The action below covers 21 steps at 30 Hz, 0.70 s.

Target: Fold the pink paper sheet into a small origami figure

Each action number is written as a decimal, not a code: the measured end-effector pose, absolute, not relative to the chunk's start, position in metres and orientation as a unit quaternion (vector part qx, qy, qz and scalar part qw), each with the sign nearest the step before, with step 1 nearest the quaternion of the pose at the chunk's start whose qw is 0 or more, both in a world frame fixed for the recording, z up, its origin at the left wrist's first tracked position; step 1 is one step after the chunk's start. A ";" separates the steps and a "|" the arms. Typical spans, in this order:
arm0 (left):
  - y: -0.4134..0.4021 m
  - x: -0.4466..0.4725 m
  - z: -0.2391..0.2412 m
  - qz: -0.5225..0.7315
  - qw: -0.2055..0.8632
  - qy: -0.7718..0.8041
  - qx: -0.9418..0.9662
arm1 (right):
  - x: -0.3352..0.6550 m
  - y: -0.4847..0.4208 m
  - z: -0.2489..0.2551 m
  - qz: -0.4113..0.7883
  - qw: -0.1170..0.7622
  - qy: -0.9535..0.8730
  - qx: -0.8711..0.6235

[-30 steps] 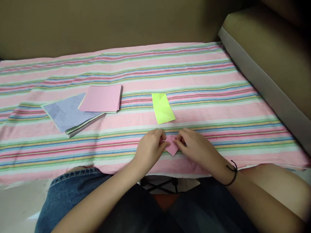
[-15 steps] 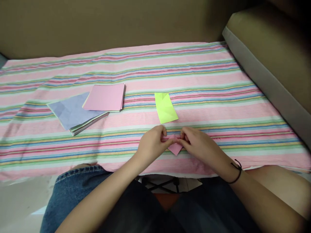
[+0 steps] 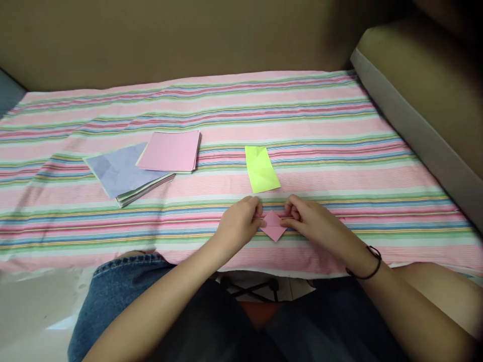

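Observation:
A small folded pink paper (image 3: 273, 227) lies near the front edge of the striped cloth (image 3: 339, 166). My left hand (image 3: 239, 223) pinches its left corner with curled fingers. My right hand (image 3: 311, 221), with a black band on the wrist, pinches its right corner. The paper's lower point shows between the two hands. Just beyond the hands lies a folded yellow-green paper (image 3: 261, 169).
A stack of pink paper squares (image 3: 171, 151) and a stack topped by a blue-grey sheet (image 3: 121, 173) lie to the left. A brown cushion with a grey side (image 3: 422, 105) borders the right. A brown wall runs along the far edge.
Both hands have shifted slightly apart on the pink paper, and more of it shows between them. The view has drifted a little to the left.

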<state>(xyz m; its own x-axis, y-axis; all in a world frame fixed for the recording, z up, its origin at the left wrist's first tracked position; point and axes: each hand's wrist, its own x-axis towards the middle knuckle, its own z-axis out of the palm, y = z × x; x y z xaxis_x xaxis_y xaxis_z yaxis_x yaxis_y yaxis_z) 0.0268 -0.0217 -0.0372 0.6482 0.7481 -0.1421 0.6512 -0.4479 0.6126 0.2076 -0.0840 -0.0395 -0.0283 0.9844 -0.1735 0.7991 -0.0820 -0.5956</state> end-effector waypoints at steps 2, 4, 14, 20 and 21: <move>-0.020 0.026 -0.036 0.071 0.329 0.410 0.848 | 0.210 -0.084 -0.042 0.281 0.163 -0.663 -0.674; -0.019 0.026 -0.036 0.068 0.327 0.415 0.846 | 0.211 -0.084 -0.044 0.271 0.159 -0.665 -0.677; -0.029 0.019 -0.028 0.138 0.367 0.373 0.841 | 0.203 -0.086 -0.030 0.339 0.234 -0.687 -0.599; -0.027 0.018 -0.022 0.222 0.445 0.364 0.788 | 0.194 -0.087 -0.016 0.384 0.337 -0.637 -0.576; -0.026 0.018 -0.021 0.241 0.465 0.364 0.770 | 0.193 -0.088 -0.014 0.393 0.351 -0.626 -0.574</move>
